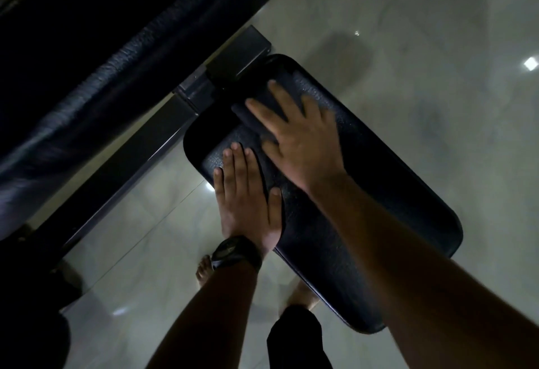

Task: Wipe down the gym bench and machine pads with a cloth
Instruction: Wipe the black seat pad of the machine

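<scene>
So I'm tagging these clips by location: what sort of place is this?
Most likely a gym, dimly lit. A black padded bench seat joins a metal frame beside a longer pad, over a glossy tiled floor. The right hand presses a dark cloth flat on the seat.

Dim, murky view; ceiling-light glare spots the glossy floor (408, 48); right hand (300, 141) motion-blurred.

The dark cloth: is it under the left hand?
No, the dark cloth lies under the spread fingers of the right hand, while the left hand rests flat on the bare seat pad.
</scene>
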`<state>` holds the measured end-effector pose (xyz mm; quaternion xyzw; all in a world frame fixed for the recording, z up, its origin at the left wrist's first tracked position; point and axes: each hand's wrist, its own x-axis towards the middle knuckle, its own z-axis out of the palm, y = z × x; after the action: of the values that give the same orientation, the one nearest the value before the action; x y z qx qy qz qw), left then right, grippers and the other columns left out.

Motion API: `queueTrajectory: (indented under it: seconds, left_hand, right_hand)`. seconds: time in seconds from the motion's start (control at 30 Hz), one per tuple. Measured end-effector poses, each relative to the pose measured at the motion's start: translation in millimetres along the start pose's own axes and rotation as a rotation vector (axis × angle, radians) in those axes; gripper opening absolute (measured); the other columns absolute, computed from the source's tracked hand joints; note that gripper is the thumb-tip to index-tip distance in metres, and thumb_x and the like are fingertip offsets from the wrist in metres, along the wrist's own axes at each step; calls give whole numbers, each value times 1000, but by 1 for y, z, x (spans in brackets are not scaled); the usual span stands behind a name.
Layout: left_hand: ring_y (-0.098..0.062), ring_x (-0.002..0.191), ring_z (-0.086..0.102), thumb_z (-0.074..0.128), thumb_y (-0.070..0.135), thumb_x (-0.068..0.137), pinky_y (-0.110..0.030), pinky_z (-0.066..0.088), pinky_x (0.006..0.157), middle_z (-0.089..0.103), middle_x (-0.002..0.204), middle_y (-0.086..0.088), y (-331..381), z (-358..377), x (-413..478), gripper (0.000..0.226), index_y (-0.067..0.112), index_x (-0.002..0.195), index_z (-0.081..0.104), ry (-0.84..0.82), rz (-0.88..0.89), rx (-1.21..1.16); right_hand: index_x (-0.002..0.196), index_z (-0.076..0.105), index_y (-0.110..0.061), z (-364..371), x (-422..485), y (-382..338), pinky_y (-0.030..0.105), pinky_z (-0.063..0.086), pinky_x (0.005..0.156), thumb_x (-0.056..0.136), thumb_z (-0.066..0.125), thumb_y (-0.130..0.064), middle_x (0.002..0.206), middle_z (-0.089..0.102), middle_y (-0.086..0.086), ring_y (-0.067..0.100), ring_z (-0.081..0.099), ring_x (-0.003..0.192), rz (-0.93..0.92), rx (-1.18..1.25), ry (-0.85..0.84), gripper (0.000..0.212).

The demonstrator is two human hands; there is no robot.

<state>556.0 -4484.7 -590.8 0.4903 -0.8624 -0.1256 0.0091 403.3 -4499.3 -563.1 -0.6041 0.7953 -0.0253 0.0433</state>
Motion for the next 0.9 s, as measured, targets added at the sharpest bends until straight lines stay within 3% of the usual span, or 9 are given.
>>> queueTrajectory:
  seconds: [0.17, 0.23, 0.33, 0.43, 0.5, 0.57, 0.73, 0.8, 0.9]
  left_hand:
    - [-29, 156, 0, 34, 43, 98, -42, -9, 126, 5, 168, -18, -1, 0, -1, 77, 1, 159, 12, -22, 13, 0]
    - [-28, 156, -1, 44, 46, 98, -41, -10, 125, 1, 168, -16, -1, 4, -1, 82, 3, 159, 8, -31, 12, 39]
    - [-26, 156, -4, 53, 50, 98, -40, -15, 124, -5, 166, -12, -3, 6, -1, 90, 5, 160, 5, -26, 10, 67]
    - [-27, 156, -4, 36, 43, 100, -41, -12, 125, -5, 166, -13, -2, 5, -1, 77, 7, 159, 2, -29, 20, 5]
    - [-28, 156, -3, 32, 43, 98, -42, -10, 126, -3, 166, -13, -3, 4, -1, 77, 5, 158, 4, -26, 23, -5]
    - [-28, 156, -2, 32, 43, 97, -42, -10, 126, -2, 167, -13, -4, 5, -1, 77, 3, 157, 5, -20, 20, -19]
    - [-31, 156, 3, 32, 43, 97, -43, -7, 126, 6, 168, -18, -4, 3, -1, 77, 1, 158, 13, -38, 25, -6]
    - [-31, 156, 2, 31, 44, 99, -43, -7, 126, 3, 167, -17, -4, 4, -1, 76, 1, 159, 14, -47, 17, 11]
    - [-27, 156, -2, 33, 44, 99, -41, -8, 126, 0, 166, -14, -4, 4, -1, 76, 4, 159, 10, -50, 13, 14]
  right_hand:
    - [155, 33, -39, 6, -18, -8, 54, 41, 96, 90, 46, -49, 164, 30, 4, 41, 45, 132, 641, 66, 119, 67]
    - [153, 39, -37, 6, -23, -32, 55, 40, 97, 89, 45, -47, 163, 33, 5, 44, 46, 130, 723, 73, 144, 65]
    - [151, 43, -38, 3, -9, -45, 53, 40, 100, 90, 43, -49, 163, 33, 3, 42, 44, 132, 391, 100, 81, 62]
    - [149, 43, -40, 4, 26, -24, 51, 42, 96, 91, 55, -50, 161, 36, 4, 40, 45, 130, -8, 57, 45, 60]
    - [149, 43, -40, 5, 42, -3, 50, 45, 91, 89, 60, -50, 159, 40, 5, 41, 50, 126, -120, -17, 36, 63]
    - [149, 41, -39, 3, 44, 12, 49, 46, 89, 89, 56, -49, 158, 40, 6, 40, 52, 123, -42, -48, 46, 63]
    - [154, 34, -36, 2, 15, -7, 54, 39, 99, 93, 55, -45, 163, 30, 5, 40, 42, 134, 620, 100, 78, 66]
    - [151, 42, -37, 1, 3, -30, 56, 38, 100, 89, 59, -44, 162, 35, 3, 41, 42, 134, 513, 99, 84, 64]
    - [147, 47, -40, 1, 23, -28, 53, 40, 99, 87, 61, -46, 158, 40, 2, 40, 45, 132, 60, 95, 46, 61]
